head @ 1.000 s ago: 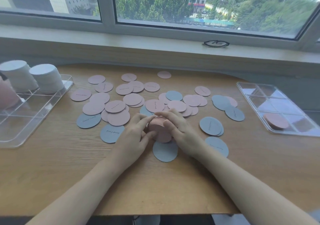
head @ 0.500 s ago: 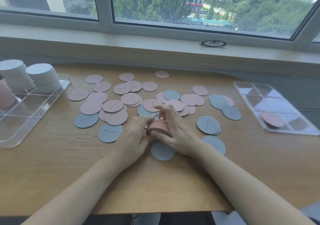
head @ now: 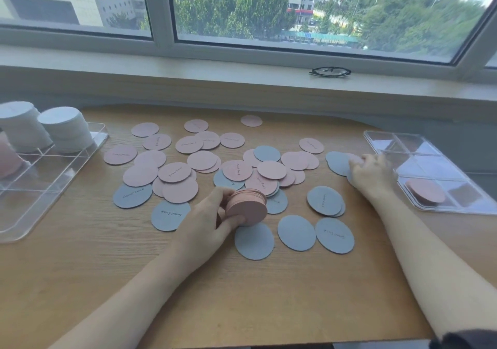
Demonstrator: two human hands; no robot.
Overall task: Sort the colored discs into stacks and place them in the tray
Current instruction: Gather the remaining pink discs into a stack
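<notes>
My left hand (head: pixel 204 222) is shut on a stack of pink discs (head: pixel 247 205), held tilted just above the wooden table. My right hand (head: pixel 372 172) lies far to the right with bent fingers on a pink disc (head: pixel 355 157) that overlaps a blue disc (head: pixel 337 163), beside the clear right tray (head: pixel 376 136). Blur hides whether it grips the disc. Several loose pink discs (head: pixel 174 171) and blue discs (head: pixel 295 231) are spread over the table's middle. A short pink stack (head: pixel 425 191) sits in a near compartment of the right tray.
A clear left tray (head: pixel 53 176) holds two white disc stacks (head: pixel 63 128) at its far end and a pink stack (head: pixel 8 157) at the frame's edge. Black glasses (head: pixel 330 71) lie on the window sill. The table's front edge runs close to my forearms.
Both hands were squaring the pink stack together. My right hand has let go and moved right to the discs by the tray. My left hand now holds the stack alone.
</notes>
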